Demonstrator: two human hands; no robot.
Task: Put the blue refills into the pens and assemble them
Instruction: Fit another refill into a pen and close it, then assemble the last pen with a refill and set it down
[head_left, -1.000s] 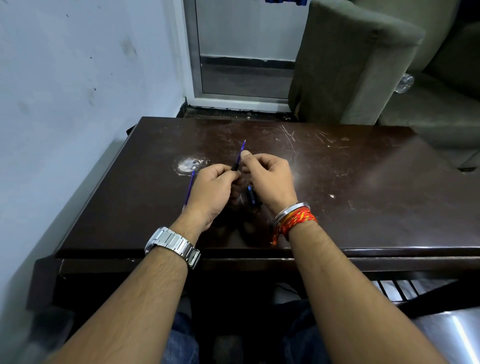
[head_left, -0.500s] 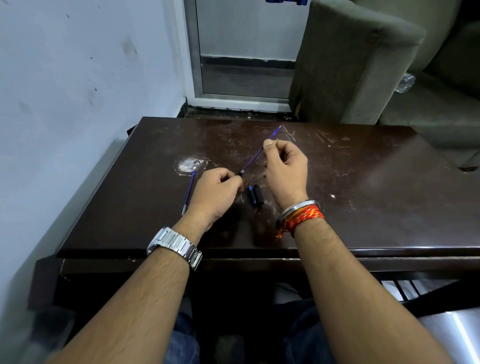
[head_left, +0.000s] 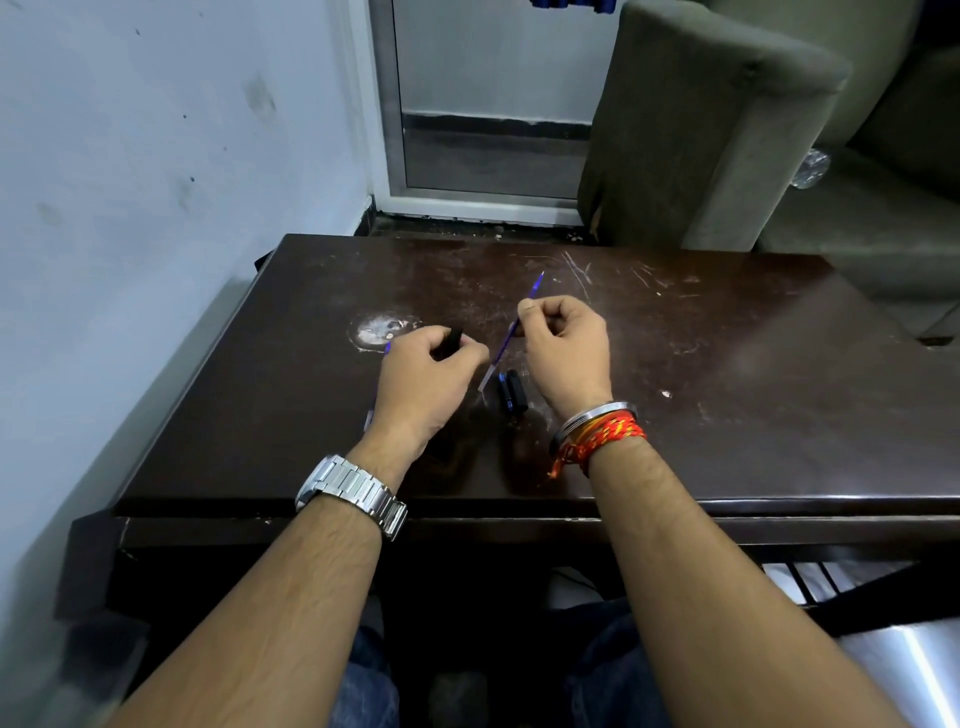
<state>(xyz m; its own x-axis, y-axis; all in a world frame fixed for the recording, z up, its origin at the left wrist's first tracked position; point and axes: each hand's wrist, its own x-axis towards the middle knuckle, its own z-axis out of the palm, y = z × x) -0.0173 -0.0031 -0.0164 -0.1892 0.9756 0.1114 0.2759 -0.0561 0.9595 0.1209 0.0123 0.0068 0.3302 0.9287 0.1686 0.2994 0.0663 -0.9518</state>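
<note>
Refill poised for barrel
Right hand (head_left: 566, 353) pinches the blue refill (head_left: 501, 348); left hand (head_left: 423, 384) beside it grips a dark barrel (head_left: 453, 340); careful threading likely follows.

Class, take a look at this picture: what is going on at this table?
A person sits at a dark table assembling pens. The right hand pinches a blue refill, held slanted. The left hand grips a dark pen piece. The refill is not in that piece yet. Two short dark pen parts lie on the table between the hands, and a second blue refill peeks out from under the left hand.
</note>
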